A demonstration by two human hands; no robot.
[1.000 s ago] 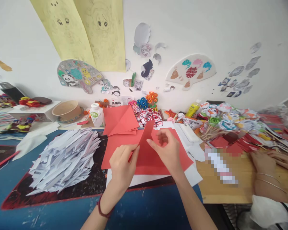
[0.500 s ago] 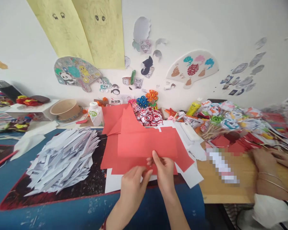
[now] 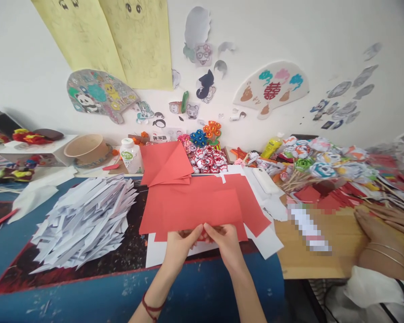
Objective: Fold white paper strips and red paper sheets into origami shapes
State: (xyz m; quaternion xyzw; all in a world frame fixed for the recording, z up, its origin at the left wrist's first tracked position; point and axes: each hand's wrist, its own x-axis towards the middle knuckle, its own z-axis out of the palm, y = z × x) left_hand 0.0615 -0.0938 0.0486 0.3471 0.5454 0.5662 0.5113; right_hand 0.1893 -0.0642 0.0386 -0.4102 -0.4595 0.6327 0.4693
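A rectangular sheet of red paper (image 3: 204, 206) is held up by its near edge between my two hands. My left hand (image 3: 183, 237) pinches that edge, thumb on top and fingers underneath. Close beside it, my right hand (image 3: 222, 235) grips the same edge in the same way, the two thumbs almost touching. Beneath lie larger red sheets (image 3: 256, 211) on white paper (image 3: 269, 242). Behind them rests a small stack of red squares (image 3: 166, 163), the top one showing a diagonal line.
Left lies a big pile of folded white paper strips (image 3: 84, 220) on a dark mat (image 3: 16, 273). A white bottle (image 3: 131, 156) stands behind. To the right are paper flowers on sticks (image 3: 323, 170) and another person's hands (image 3: 373, 229) on a wooden table (image 3: 316, 264).
My left hand has moved up to the red sheet and now grips its near edge beside my right hand. A red sheet behind now lies flat on the stack. The view has shifted slightly.
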